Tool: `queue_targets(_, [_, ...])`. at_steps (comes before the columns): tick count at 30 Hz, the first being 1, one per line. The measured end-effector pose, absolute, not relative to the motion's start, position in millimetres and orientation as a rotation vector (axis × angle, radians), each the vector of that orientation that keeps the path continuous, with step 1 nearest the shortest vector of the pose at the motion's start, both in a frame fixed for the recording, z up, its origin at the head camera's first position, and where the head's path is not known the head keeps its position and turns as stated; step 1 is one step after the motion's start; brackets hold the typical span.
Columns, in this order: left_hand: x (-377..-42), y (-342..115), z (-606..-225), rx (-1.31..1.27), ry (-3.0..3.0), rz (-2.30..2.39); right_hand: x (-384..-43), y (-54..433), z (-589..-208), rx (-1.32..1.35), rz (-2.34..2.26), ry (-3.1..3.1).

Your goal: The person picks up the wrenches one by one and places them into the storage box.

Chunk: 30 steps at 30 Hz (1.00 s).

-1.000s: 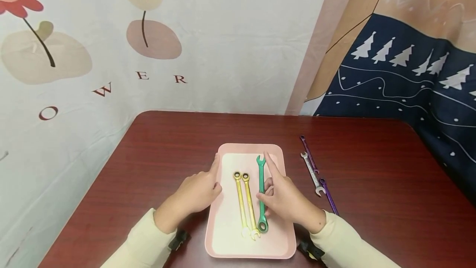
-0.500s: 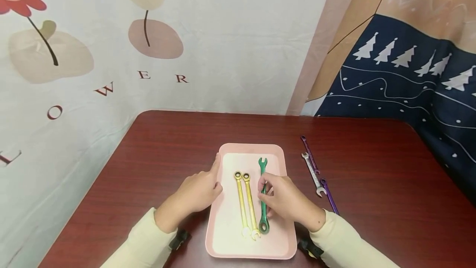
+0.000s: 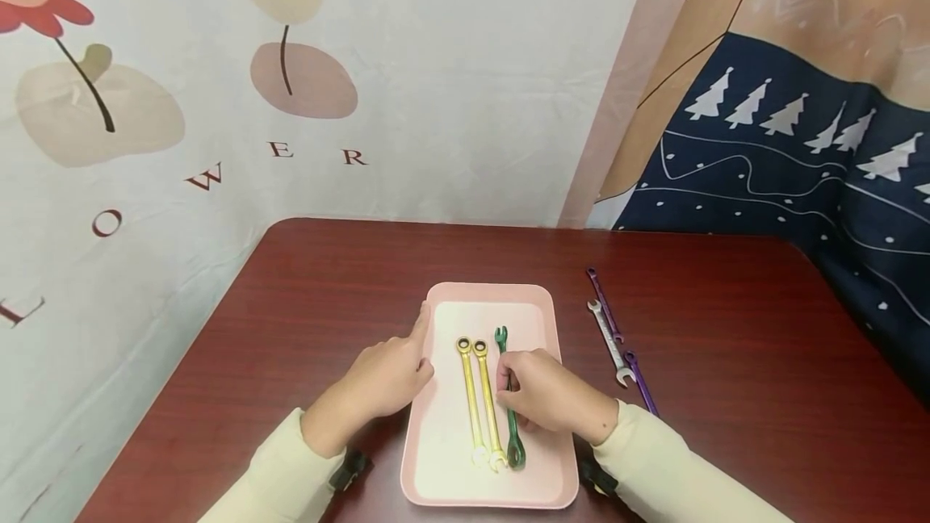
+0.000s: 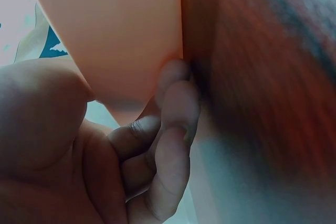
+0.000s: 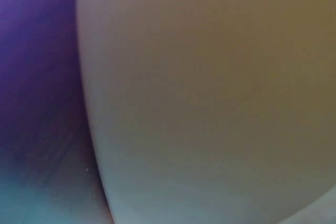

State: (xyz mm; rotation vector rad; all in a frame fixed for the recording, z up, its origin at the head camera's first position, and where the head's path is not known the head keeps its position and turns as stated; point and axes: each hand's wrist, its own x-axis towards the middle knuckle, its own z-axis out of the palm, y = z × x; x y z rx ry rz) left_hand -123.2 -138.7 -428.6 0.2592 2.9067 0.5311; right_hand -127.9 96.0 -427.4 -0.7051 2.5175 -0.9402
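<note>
In the head view, a pink tray [image 3: 439, 487] with a white inside lies on the table. My right hand [image 3: 548, 394] pinches a green combination wrench [image 3: 514, 446] near its middle; the wrench is tilted and its middle is hidden by the fingers. Left of it in the tray lie two yellow wrenches, the outer yellow wrench [image 3: 471, 394] and the inner yellow wrench [image 3: 489, 402], side by side, ring ends away. My left hand [image 3: 381, 374] grips the tray's left edge, forefinger along the rim. The left wrist view shows its fingers [image 4: 176, 108] curled against the tray's side.
Right of the tray, on the dark red table [image 3: 349, 265], lie a silver wrench [image 3: 609, 337], a purple wrench [image 3: 603, 301] and another purple wrench [image 3: 643, 382], partly hidden by the right sleeve [image 3: 676, 458]. A printed curtain [image 3: 465, 103] hangs behind the table.
My right forefinger, stretched out earlier, has bent in to the green wrench. The wrench has shifted slightly left and nearer me, and rolled. The left hand has stayed at the tray.
</note>
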Motion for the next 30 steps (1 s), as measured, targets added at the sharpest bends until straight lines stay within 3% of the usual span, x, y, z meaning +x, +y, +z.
queue_targets(22, [-121.9, -137.3, -427.3, 0.276, 2.916, 0.531, -128.8, 93.2, -428.2, -0.908, -0.641, 2.623])
queue_targets(30, [-123.2, -138.1, -427.0, 0.271, 2.906, 0.523, -127.1, 92.0, -423.5, -0.874, -0.721, 2.516])
